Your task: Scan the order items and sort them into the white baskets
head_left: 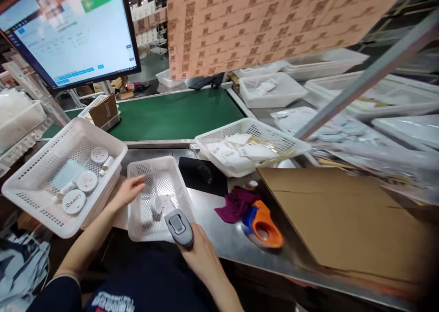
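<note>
My right hand grips a grey handheld barcode scanner, its head over the near edge of a small white perforated basket. A small white round item lies inside that basket. My left hand rests on the basket's left rim, fingers curled over it. To the left stands a larger white basket holding three round white jars and small tubes.
A green conveyor belt runs behind. A basket of paper slips, a black pad, a maroon cloth, an orange tape dispenser and flat cardboard lie right. A monitor hangs upper left.
</note>
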`<move>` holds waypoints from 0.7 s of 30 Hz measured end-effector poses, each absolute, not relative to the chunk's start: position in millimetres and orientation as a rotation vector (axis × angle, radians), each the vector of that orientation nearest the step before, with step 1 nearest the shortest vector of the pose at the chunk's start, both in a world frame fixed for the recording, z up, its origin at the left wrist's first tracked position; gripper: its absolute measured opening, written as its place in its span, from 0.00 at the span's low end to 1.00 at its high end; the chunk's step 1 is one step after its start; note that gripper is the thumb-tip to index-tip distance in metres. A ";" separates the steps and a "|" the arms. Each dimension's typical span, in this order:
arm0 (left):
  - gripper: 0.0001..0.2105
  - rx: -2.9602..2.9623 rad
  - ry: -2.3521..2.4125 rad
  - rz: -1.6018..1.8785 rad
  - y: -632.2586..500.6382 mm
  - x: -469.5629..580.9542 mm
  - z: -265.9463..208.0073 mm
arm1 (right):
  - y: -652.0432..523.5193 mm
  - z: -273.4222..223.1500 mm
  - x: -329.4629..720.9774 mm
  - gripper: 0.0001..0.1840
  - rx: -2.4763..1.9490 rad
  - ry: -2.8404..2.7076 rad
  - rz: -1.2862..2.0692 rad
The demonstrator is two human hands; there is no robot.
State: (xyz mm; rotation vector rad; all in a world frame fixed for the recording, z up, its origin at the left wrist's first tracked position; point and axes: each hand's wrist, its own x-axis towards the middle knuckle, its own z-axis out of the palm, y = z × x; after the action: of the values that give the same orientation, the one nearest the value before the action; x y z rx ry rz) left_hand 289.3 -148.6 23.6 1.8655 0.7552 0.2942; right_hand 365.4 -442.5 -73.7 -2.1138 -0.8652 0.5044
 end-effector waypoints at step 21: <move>0.38 3.355 0.633 0.561 -123.4 299.0 123.6 | -394.4 24.2 373.7 0.21 -2.076 -1.070 0.397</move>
State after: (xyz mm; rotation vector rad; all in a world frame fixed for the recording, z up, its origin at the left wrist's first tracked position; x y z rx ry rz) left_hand 299.0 -123.4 123.6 3.3550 0.6328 0.5614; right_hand 373.7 -394.4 24.2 -2.0757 -1.0705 0.3969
